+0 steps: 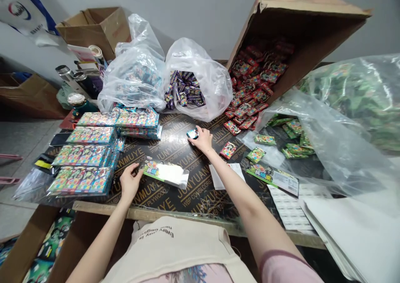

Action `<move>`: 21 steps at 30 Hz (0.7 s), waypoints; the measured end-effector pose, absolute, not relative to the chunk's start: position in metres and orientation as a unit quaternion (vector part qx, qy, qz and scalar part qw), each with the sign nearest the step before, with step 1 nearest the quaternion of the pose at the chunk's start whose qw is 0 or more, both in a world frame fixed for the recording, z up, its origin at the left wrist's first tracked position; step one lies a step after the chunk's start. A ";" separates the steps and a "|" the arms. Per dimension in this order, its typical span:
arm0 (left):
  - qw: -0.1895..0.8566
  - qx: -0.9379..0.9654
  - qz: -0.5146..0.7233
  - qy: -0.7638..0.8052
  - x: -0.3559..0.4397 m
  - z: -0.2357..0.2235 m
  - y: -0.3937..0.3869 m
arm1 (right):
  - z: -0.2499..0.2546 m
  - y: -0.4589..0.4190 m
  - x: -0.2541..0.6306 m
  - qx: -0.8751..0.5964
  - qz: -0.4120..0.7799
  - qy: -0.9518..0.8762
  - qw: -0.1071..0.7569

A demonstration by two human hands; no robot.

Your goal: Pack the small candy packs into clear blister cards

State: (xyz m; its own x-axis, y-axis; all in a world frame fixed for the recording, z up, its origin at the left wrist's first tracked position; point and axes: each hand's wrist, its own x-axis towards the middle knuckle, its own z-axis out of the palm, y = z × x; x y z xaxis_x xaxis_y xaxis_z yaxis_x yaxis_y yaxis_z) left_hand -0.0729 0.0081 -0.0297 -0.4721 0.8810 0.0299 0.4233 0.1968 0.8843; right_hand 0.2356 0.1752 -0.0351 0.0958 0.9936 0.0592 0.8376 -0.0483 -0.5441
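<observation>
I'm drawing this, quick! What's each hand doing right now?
Left hand: holding a printed package by its end.
Right hand: holding a small blue packet.

A black table with yellowish lettering stretches across the middle of the frame (184, 199). From here I see shiny stacked packs (83, 179) crowding its left end and an open carton (170, 173) just left of centre. Two plastic bags (215, 89) sit at upper centre. Red packets (246, 120) spill from a tipped cardboard box (312, 29), upper right; green packets (298, 150) lie below. A label sheet (290, 210) lies lower right.
</observation>
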 end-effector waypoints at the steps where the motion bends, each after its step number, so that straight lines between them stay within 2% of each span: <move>1: 0.224 0.476 0.431 0.733 -0.072 -0.030 0.005 | -0.032 0.173 0.230 -0.685 0.209 -0.647 0.261; 3: 0.208 0.520 0.423 0.712 -0.061 -0.023 0.005 | -0.021 0.160 0.218 -0.619 0.363 -0.611 0.335; 4: 0.238 0.529 0.429 0.692 -0.052 -0.018 0.008 | -0.014 0.150 0.211 -0.568 0.471 -0.576 0.352; 5: 0.294 0.530 0.436 0.665 -0.041 -0.011 0.013 | -0.008 0.138 0.205 -0.507 0.586 -0.531 0.344; 7: 0.430 0.495 0.446 0.609 -0.019 0.001 0.026 | 0.004 0.110 0.195 -0.383 0.770 -0.430 0.274; 10: 0.593 0.415 0.430 0.539 0.006 0.013 0.041 | 0.015 0.074 0.190 -0.306 0.861 -0.348 0.212; 12: 0.639 0.380 0.423 0.518 0.013 0.018 0.045 | 0.016 0.059 0.195 -0.348 0.820 -0.381 0.246; 16: 0.683 0.358 0.392 0.502 0.012 0.022 0.046 | 0.017 0.044 0.211 -0.433 0.571 -0.595 0.363; 18: 0.699 0.351 0.372 0.499 0.009 0.024 0.048 | 0.018 0.037 0.216 -0.399 0.468 -0.704 0.355; 21: 0.676 0.294 0.435 0.517 0.007 0.025 0.052 | 0.020 0.026 0.217 -0.354 0.357 -0.806 0.312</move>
